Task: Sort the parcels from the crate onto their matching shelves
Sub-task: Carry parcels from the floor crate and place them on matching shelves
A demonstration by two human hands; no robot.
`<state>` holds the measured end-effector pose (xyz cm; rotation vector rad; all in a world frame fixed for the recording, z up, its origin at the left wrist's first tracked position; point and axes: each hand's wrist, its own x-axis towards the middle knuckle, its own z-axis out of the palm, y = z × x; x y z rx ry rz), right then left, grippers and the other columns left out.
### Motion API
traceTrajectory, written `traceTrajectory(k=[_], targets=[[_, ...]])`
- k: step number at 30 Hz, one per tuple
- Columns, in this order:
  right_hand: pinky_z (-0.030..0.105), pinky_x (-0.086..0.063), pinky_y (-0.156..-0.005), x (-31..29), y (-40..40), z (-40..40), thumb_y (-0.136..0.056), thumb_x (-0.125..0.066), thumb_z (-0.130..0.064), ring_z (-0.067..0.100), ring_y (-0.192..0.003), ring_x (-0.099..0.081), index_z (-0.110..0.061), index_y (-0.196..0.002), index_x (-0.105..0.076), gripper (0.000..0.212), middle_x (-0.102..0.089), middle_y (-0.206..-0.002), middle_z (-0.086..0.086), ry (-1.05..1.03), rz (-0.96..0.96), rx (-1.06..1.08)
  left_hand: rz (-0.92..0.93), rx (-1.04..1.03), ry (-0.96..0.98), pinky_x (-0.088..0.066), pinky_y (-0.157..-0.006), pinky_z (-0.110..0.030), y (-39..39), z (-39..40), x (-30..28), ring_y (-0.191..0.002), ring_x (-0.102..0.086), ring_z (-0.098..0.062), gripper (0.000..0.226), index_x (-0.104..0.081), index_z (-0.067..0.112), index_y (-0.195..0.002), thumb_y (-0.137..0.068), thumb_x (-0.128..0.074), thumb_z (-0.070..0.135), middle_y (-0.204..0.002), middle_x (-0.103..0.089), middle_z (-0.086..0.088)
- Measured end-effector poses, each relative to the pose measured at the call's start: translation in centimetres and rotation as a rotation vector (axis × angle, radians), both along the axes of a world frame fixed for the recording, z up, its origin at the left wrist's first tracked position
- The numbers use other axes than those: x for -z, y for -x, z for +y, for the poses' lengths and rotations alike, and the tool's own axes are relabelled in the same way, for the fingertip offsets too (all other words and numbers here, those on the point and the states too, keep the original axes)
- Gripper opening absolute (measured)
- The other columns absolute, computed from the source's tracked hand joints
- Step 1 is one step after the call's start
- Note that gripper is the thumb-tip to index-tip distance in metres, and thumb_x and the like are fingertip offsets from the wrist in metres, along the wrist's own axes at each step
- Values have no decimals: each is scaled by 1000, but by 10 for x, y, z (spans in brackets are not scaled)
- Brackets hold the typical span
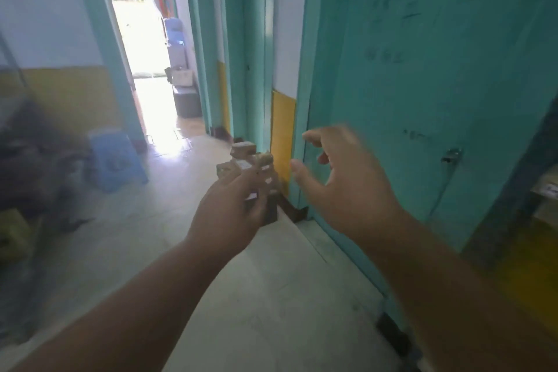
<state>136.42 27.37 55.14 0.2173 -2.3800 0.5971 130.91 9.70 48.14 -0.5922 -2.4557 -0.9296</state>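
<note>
My left hand [229, 208] grips a cluster of several small brown cardboard parcels [246, 160] with white labels, held out in front of me at about waist height. My right hand [341, 178] hovers just right of the parcels with fingers spread and loosely bent, holding nothing and apart from the boxes. The picture is blurred by motion. A shelf edge with a brown box [546, 187] shows at the far right. No crate is in view.
A teal door [422, 69] with a metal latch [451, 155] stands close on the right. A bright open doorway [145, 54] lies ahead on the left. A blue plastic stool [116, 157] and dark bags [33, 160] sit on the left floor.
</note>
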Motion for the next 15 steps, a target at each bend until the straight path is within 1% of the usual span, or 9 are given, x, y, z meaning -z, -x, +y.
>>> traceTrajectory(k=[2,3,5,7,9,11,12,13,15], targets=[[8,-33,-69,13,38,-10,-92,-63,-40,6,-90,-50,-24,-127,-59,38,-49,-112,-12,-17,-36,-60,-45,-39,6,-41,-72,-15,30,-15,13,-89,-56,-10,25,-69,30,-110,-88,-70,17,-102,-55,19],[6,-30,-69,17,59,-15,-92,-65,-38,6,-89,-50,-24,-126,-60,37,-49,-111,-11,-22,-33,-90,-55,-59,10,-43,-73,-16,47,-22,18,-90,-58,-10,25,-69,30,-110,-87,-70,18,-103,-59,17],[5,-29,-68,25,106,-25,-92,-65,-36,5,-91,-50,-23,-124,-61,36,-46,-108,-14,-1,-37,-148,-73,-119,38,-47,-74,-21,86,-38,28,-91,-61,-13,22,-68,29,-110,-88,-70,24,-106,-65,11],[7,-31,-67,28,154,-35,-92,-65,-37,6,-94,-51,-25,-125,-60,36,-49,-112,-12,24,-71,-204,-109,-186,43,-50,-76,-25,122,-56,33,-89,-61,-13,20,-68,27,-109,-89,-68,26,-105,-66,9],[13,-39,-69,29,201,-45,-91,-65,-39,9,-95,-54,-26,-124,-59,36,-53,-119,-7,38,-102,-249,-151,-238,35,-51,-79,-28,154,-72,37,-90,-61,-12,21,-68,28,-109,-88,-69,26,-104,-65,9],[29,-52,-77,30,250,-61,-91,-62,-44,12,-97,-58,-28,-122,-60,35,-55,-121,-5,39,-118,-290,-186,-299,37,-53,-81,-31,187,-90,40,-91,-60,-10,24,-67,30,-112,-88,-69,27,-106,-64,10],[37,-55,-81,33,274,-72,-90,-60,-48,14,-99,-59,-29,-121,-60,36,-55,-122,-6,39,-128,-304,-202,-326,34,-53,-82,-31,204,-100,42,-91,-60,-9,25,-67,30,-113,-88,-69,27,-106,-64,10],[43,-56,-84,38,297,-84,-90,-58,-51,15,-101,-60,-29,-120,-60,38,-55,-123,-6,43,-143,-317,-216,-351,34,-53,-82,-30,220,-111,46,-91,-60,-9,26,-67,31,-114,-88,-70,27,-106,-64,11],[43,-56,-86,52,339,-111,-90,-55,-52,15,-105,-59,-27,-122,-60,40,-56,-125,-4,69,-166,-354,-248,-402,42,-52,-83,-29,251,-136,58,-91,-59,-7,27,-67,31,-114,-88,-70,28,-107,-63,11]])
